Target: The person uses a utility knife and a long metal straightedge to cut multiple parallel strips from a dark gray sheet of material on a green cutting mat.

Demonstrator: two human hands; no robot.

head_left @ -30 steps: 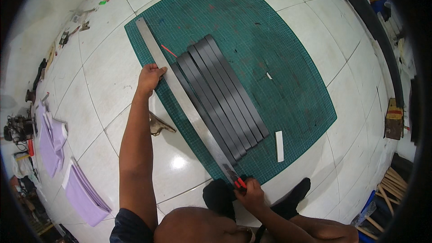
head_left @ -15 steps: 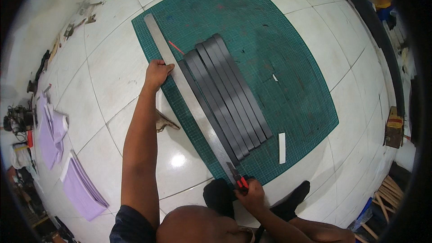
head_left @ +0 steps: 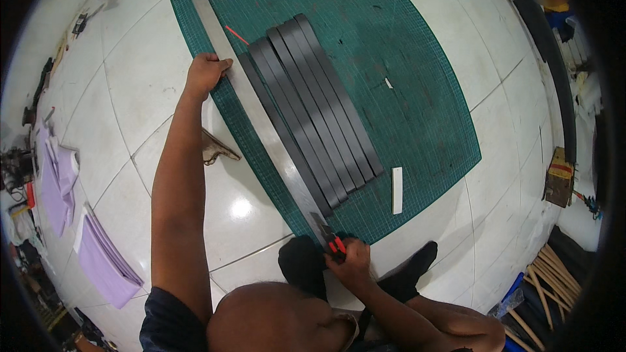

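Note:
A long metal ruler (head_left: 251, 107) lies slantwise along the left side of a green cutting mat (head_left: 417, 91). My left hand (head_left: 207, 74) grips the ruler's left edge above its middle, with the thumb on top. My right hand (head_left: 352, 261) is closed round a red and black utility knife (head_left: 335, 242) at the ruler's near end, its blade close to the metal. Several dark grey strips (head_left: 319, 111) lie side by side against the ruler's right edge. Whether the blade touches a strip is too small to tell.
A white bar (head_left: 397, 190) and a thin red stick (head_left: 237, 34) lie on the mat. Folded lilac cloth (head_left: 107, 267) rests on the tiled floor at left. Wooden sticks (head_left: 561, 277) lie at lower right. My feet in black socks (head_left: 303, 261) are by the mat's near edge.
The whole view has shifted, so everything sits a little higher and further left. Both hands keep their holds on the ruler and the knife.

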